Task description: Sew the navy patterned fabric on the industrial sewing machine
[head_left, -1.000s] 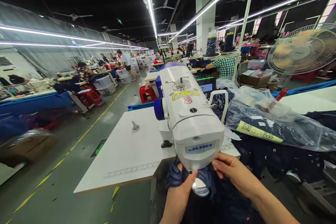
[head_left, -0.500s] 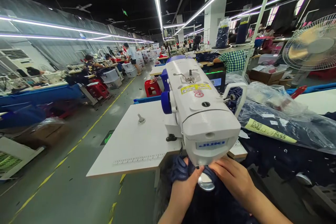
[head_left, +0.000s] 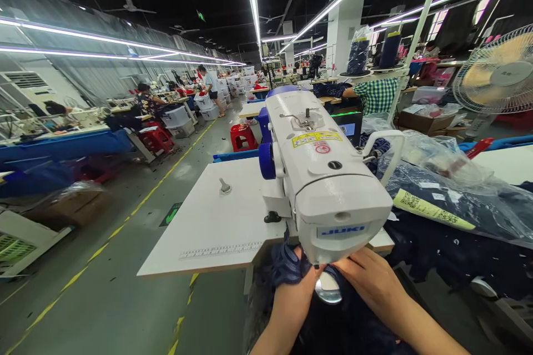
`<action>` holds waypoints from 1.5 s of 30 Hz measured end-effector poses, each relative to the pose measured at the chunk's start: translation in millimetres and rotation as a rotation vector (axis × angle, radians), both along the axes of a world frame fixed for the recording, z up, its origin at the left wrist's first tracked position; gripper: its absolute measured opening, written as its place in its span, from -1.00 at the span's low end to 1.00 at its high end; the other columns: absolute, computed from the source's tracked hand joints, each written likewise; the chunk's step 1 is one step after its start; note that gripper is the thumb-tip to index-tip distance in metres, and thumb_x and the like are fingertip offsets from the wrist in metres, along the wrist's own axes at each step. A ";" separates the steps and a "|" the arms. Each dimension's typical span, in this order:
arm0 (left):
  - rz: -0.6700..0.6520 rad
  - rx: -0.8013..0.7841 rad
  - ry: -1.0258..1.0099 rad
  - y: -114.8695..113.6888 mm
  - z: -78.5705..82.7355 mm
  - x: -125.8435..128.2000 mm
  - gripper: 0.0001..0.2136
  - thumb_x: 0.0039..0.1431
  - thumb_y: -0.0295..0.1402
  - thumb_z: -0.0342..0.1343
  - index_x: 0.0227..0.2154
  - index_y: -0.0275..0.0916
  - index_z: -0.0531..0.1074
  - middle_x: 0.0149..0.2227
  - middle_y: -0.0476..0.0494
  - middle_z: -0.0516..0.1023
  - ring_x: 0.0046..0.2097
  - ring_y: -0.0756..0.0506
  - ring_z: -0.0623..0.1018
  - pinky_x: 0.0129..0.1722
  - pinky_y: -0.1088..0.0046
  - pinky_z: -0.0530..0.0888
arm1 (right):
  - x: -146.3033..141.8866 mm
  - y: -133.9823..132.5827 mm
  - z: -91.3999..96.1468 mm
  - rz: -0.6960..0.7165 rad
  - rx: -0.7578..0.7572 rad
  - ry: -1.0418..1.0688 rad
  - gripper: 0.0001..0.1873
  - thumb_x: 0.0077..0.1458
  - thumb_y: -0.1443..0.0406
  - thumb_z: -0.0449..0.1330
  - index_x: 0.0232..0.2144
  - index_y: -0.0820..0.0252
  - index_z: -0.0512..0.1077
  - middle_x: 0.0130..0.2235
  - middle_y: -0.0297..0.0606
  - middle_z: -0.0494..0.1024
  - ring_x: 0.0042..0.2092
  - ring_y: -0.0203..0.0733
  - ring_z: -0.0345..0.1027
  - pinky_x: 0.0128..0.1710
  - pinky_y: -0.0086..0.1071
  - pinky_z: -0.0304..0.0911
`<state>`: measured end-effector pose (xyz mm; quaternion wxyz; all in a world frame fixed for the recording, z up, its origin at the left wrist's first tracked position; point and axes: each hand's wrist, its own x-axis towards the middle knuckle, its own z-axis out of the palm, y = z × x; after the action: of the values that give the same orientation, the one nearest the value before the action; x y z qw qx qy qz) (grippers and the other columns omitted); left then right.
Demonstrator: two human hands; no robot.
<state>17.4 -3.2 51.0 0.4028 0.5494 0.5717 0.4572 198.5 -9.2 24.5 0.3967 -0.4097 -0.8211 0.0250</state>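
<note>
A white JUKI sewing machine (head_left: 333, 194) stands right in front of me. Under its head, dark navy fabric (head_left: 287, 264) is bunched on the left and hangs down towards me. My left hand (head_left: 296, 294) presses its fingers into that fabric, with the thumb close to the needle area. On the other side my right hand (head_left: 368, 277) grips the same cloth, its fingertips partly hidden under the machine head. Between both hands a rounded shiny metal machine part (head_left: 328, 288) shows. The needle itself is hidden.
A white tabletop (head_left: 216, 205) with a printed ruler extends to the left. Plastic-wrapped navy fabric (head_left: 491, 194) lies at the right, with a fan (head_left: 499, 69) behind it. Thread cones (head_left: 390, 50) stand above. A red stool (head_left: 244, 137) and co-workers are farther off.
The camera view has shifted slightly, so the machine appears a little farther right. Both hands stay on the fabric beneath the head, and more bunched cloth shows beside my left hand.
</note>
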 end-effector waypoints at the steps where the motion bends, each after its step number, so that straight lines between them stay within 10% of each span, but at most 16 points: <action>1: 0.004 -0.005 -0.011 -0.2 -0.2 0.4 -0.81 -0.09 -0.26 0.28 -0.35 -0.14 0.56 -0.18 -0.19 0.57 0.03 -0.32 0.41 0.05 0.15 0.33 | -0.6 1.8 2.0 -0.012 -0.113 0.053 -0.76 0.22 0.39 0.05 -0.21 0.03 0.49 -0.23 -0.23 0.55 -0.20 -0.14 0.44 -0.24 -0.33 0.36; 6: -0.046 -0.013 -0.080 4.4 -7.1 0.2 -0.79 -0.11 -0.27 0.29 -0.33 -0.15 0.57 -0.21 -0.18 0.60 0.01 -0.30 0.45 0.01 0.19 0.39 | -3.5 13.1 25.0 0.066 -0.762 0.426 -0.66 0.12 0.20 0.19 -0.03 0.08 0.42 -0.01 -0.18 0.50 -0.03 -0.01 0.40 -0.03 -0.19 0.33; 10: -0.097 -0.028 -0.050 11.8 -9.6 -0.8 -0.81 -0.11 -0.25 0.29 -0.38 -0.17 0.57 -0.23 -0.18 0.61 -0.08 -0.28 0.51 -0.04 0.19 0.41 | -2.5 15.8 35.3 0.215 -0.958 0.619 -0.47 0.09 0.08 0.22 0.08 0.10 0.33 0.02 -0.15 0.50 -0.04 0.02 0.42 0.00 -0.16 0.32; 23: -0.209 -0.041 0.012 5.7 9.5 -2.0 -0.73 0.14 -0.23 0.07 -0.12 -0.15 0.47 -0.02 -0.15 0.53 0.05 -0.22 0.45 0.02 0.24 0.36 | -3.0 14.0 19.1 0.308 -0.928 0.729 -0.58 0.17 0.10 0.15 0.03 0.12 0.37 0.03 -0.17 0.49 0.09 0.00 0.30 0.11 -0.20 0.19; 36: -0.049 -0.003 0.053 6.0 -22.1 -12.5 -0.73 0.09 -0.28 0.11 -0.12 -0.16 0.45 -0.11 -0.15 0.56 0.01 -0.21 0.46 0.07 0.26 0.28 | 3.5 11.8 -21.2 0.072 -0.800 0.853 -0.87 0.15 0.19 0.13 -0.30 0.11 0.33 -0.42 -0.36 0.42 -0.35 -0.19 0.31 -0.19 -0.28 0.27; 45: -0.048 0.001 -0.159 1.6 5.8 4.0 -0.63 0.12 -0.17 0.07 -0.03 -0.16 0.41 -0.02 -0.14 0.55 0.02 -0.19 0.49 0.00 0.31 0.38 | 3.8 9.0 -12.9 0.041 -0.860 0.863 -0.96 0.11 0.32 0.08 -0.33 0.08 0.27 -0.44 -0.41 0.33 -0.36 -0.23 0.24 -0.09 -0.26 0.21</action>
<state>21.3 -1.6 56.8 0.4576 0.5251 0.5243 0.4898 202.3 -0.2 11.6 0.4921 -0.4704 -0.5102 0.5256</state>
